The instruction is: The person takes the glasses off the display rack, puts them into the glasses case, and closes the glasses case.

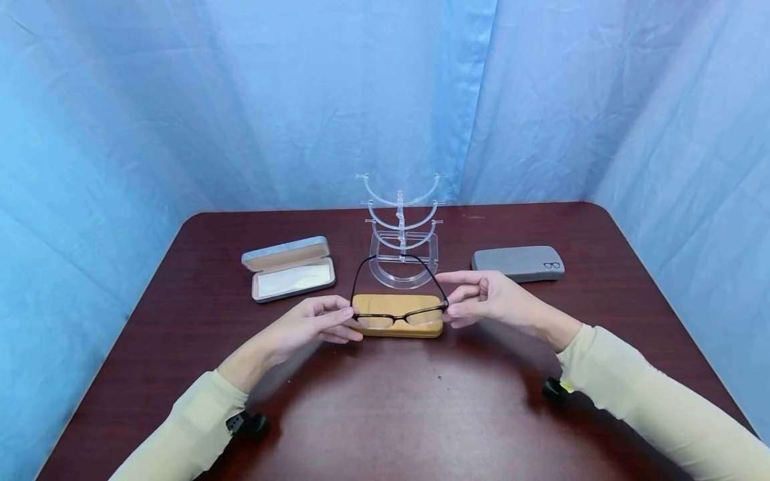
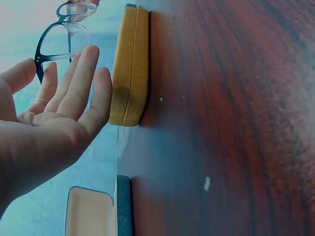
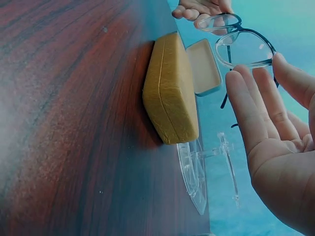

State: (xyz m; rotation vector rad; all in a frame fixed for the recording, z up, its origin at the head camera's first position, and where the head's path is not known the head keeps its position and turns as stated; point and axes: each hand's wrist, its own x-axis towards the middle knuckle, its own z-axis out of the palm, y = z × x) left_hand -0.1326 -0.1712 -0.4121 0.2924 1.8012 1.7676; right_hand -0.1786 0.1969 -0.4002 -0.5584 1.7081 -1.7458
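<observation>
A pair of black-framed glasses (image 1: 400, 317) is held up above a closed yellow glasses case (image 1: 397, 302), temples unfolded and pointing toward the back. My left hand (image 1: 313, 322) pinches one end of the frame between thumb and fingers. At the other end, by the hinge, my right hand (image 1: 490, 298) pinches the frame the same way. Both wrist views show the glasses (image 2: 63, 39) clear of the yellow case (image 3: 172, 93), which lies on the table.
Behind the case stands a clear acrylic glasses stand (image 1: 402, 230) with three curved arms. An open grey case (image 1: 291, 280) with a white cloth inside lies at left. A closed grey case (image 1: 517, 262) lies at right on the dark wooden table (image 1: 397, 414). Blue curtains (image 1: 337, 100) surround it.
</observation>
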